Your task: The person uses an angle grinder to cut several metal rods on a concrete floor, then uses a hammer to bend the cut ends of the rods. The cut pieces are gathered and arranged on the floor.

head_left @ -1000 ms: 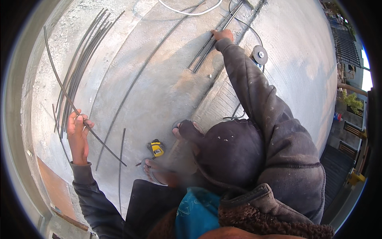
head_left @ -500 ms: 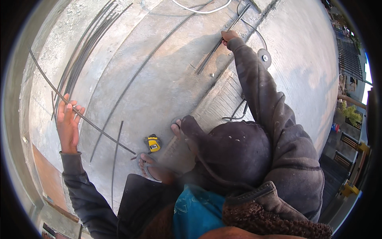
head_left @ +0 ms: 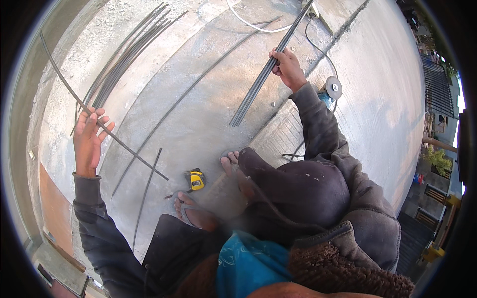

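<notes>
My left hand (head_left: 88, 144) holds a single thin steel rod (head_left: 133, 153) between thumb and fingers. That rod slants from the upper left down toward my feet, its lower end near a yellow and black tape measure (head_left: 196, 179). Out to the right, my right hand (head_left: 289, 69) is closed around a bundle of several steel rods (head_left: 250, 97), raised at a slant above the concrete. Beyond my left hand lies a pile of similar rods (head_left: 130, 52). One long rod (head_left: 186, 93) and a shorter rod (head_left: 147, 191) lie on the floor between my hands.
An angle grinder (head_left: 334, 87) with a disc and a black cord stands right of my right forearm. A white cable (head_left: 261, 30) curves at the top. A concrete step edge (head_left: 263, 119) runs beside my sandalled feet (head_left: 193, 211). A wall borders the left side.
My right hand has lifted the rod bundle off the floor and brought it nearer. My left hand keeps its rod almost in place. More of the grinder shows now.
</notes>
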`<state>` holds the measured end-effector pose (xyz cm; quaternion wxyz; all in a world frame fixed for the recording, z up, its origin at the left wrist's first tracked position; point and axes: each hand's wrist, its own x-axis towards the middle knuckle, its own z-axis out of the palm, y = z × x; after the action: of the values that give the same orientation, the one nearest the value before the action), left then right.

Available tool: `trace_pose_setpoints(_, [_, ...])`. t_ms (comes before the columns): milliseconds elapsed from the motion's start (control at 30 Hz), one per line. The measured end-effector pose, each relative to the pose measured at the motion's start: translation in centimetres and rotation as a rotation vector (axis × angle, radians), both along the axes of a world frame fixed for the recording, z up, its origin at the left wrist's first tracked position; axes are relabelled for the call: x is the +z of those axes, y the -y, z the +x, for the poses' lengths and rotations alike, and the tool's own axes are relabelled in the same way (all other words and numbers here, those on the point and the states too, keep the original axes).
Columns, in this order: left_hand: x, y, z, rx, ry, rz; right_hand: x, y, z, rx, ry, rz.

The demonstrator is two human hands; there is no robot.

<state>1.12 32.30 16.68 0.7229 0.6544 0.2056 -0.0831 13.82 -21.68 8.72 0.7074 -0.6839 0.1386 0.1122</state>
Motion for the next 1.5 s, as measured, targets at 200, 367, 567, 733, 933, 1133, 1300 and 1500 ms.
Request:
trace_pose_setpoints(200, [1.7,0.8,1.1,0.026,0.119,-0.089,5.1,-7.8,0.5,0.453,0.266,-0.264])
trace_pose_setpoints(367, [1.2,1.3,0.3,0.121,0.242,-0.161,9.4,-16.1,0.8,0.742,0.183,-0.174])
trace_pose_setpoints(567, [0.0,2.6,-0.9,0.233,0.363,-0.344,11.4,-28.5,-2.0,1.052,0.305,-0.467])
trace_pose_setpoints(733, [-1.1,4.7,-0.4,0.561,0.39,-0.638,9.1,-34.3,-5.7,1.065,0.195,-0.473])
trace_pose_setpoints(933, [-3.8,2.9,-1.8,0.58,0.315,-0.725,5.6,-35.7,-7.7,1.051,0.536,-0.719])
trace_pose_setpoints(1133, [-10.5,-4.1,-5.6,0.192,0.153,-0.211,2.1,-36.3,-5.9,1.05,0.687,-0.934])
trace_pose_setpoints(1300, [-15.9,-16.1,-13.5,0.663,-0.024,0.213,-2.1,-35.7,-2.1,1.134,0.868,-1.068])
trace_pose_setpoints(1500, [-19.6,-27.7,-24.3,0.753,-0.333,0.785,-6.7,-39.6,3.1,1.202,0.857,-0.934])
